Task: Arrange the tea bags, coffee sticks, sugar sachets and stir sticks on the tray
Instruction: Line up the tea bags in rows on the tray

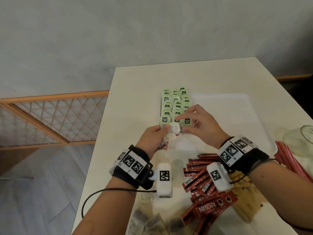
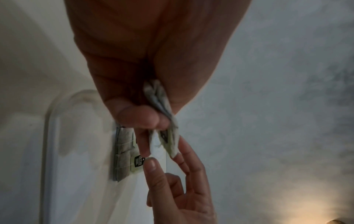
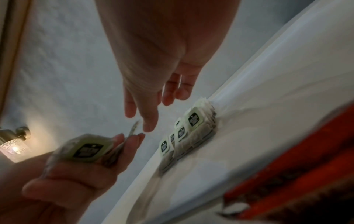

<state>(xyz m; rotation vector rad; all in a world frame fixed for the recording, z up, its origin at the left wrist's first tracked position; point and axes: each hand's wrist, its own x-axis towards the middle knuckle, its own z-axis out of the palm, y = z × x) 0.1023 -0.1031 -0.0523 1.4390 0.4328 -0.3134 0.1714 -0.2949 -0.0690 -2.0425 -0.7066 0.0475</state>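
Note:
Three columns of green-tagged tea bags [image 1: 176, 106] lie overlapped on the left part of the white tray [image 1: 228, 116]; the right wrist view shows them as tea bags [image 3: 191, 130] along the rim. My left hand [image 1: 165, 133] grips a small bunch of tea bags [image 1: 172, 131] at the near end of those columns. My right hand [image 1: 181, 124] hovers over it with straight, spread fingers. In the left wrist view its fingertips [image 2: 178, 153] touch the end of the held tea bags [image 2: 170, 141], and the thumb stays apart.
Red coffee sticks [image 1: 203, 184] are heaped on the table under my right wrist, with brown sugar sachets [image 1: 243, 206] beside them. Red stir sticks [image 1: 288, 161] and a glass jar [image 1: 303, 139] lie at the right. Loose tea bags [image 1: 147, 221] sit near the front edge.

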